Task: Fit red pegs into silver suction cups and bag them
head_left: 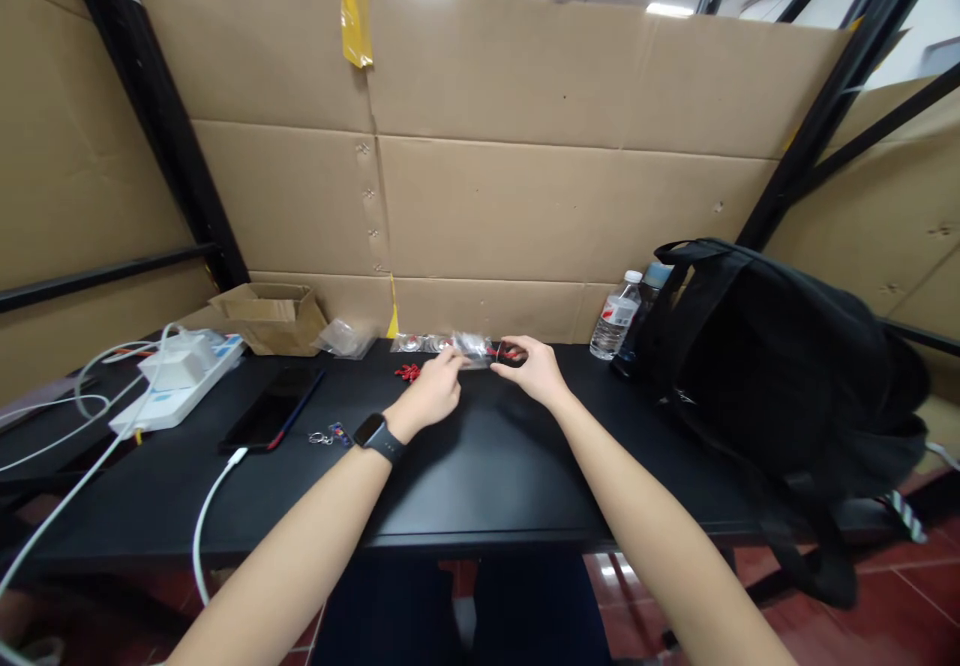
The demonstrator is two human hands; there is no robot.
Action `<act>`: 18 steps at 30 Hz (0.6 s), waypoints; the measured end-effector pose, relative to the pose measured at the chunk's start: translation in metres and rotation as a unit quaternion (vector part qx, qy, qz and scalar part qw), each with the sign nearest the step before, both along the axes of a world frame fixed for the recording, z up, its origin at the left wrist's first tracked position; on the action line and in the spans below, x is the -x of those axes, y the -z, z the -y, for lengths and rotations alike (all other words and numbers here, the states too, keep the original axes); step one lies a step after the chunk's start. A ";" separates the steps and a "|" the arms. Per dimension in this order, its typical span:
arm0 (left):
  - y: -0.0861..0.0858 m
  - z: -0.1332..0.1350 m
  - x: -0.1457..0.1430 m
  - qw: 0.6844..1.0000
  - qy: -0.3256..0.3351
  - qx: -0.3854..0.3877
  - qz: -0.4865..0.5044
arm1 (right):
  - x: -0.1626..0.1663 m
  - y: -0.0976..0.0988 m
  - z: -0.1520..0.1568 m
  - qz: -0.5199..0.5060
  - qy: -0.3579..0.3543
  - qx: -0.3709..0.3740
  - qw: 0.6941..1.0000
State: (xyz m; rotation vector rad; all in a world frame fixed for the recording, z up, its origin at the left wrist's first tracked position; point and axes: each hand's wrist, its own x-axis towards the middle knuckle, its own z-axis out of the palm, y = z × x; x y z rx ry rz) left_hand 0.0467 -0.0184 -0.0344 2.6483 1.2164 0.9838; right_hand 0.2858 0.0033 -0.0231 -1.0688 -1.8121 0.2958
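At the back middle of the black table, my left hand [433, 389], with a dark watch on its wrist, has its fingers closed at the edge of a clear plastic packet [471, 344]. My right hand [534, 368] is beside it, thumb and fingers curled round a small red item [511, 353] whose kind is too small to make out. Left of the packet lie more clear packets [411, 343] with small round items inside. A little pile of red pieces [407, 373] sits just behind my left hand. Nearer me is a metal keyring with a small charm [330, 436].
A phone [274, 411] on a white cable and a power strip [180, 381] lie at left. Behind them stand an open cardboard box [274, 321] and a clear bag [347, 339]. At right are water bottles [616, 316] and a large black backpack [772, 376]. Cardboard walls [510, 196] enclose the table.
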 end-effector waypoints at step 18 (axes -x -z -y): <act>0.010 0.008 -0.007 0.983 0.120 0.085 -0.112 | -0.011 -0.007 0.004 0.127 -0.052 0.048 0.989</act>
